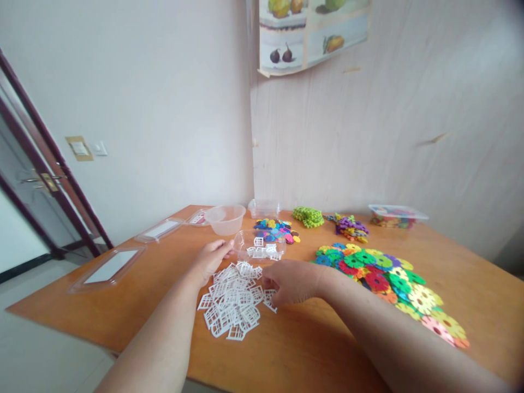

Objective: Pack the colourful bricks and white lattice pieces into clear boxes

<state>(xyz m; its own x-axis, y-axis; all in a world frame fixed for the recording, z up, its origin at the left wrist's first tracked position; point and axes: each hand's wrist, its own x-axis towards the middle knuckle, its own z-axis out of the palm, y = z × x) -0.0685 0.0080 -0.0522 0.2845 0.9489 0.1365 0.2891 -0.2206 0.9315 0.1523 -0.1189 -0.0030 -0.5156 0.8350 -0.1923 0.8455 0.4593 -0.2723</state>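
Observation:
A loose pile of small white plastic window-frame pieces (233,300) lies on the table in front of me. Just beyond it stands a clear plastic box (279,240) with several of the same white pieces inside. The fingers of my left hand (210,259) grip the box's left side. My right hand (292,281) is at the right edge of the pile, its fingers curled downward among the pieces. What its fingertips hold, if anything, is hidden. One white window piece (270,301) lies right below those fingertips.
Colourful notched discs (376,275) spread on the right, under my right forearm. Behind stand smaller coloured pieces (272,229), green pieces (308,216), purple pieces (351,226), a filled lidded box (395,216) and a round translucent tub (225,219). Clear lids (108,268) lie left on the wooden table (164,273).

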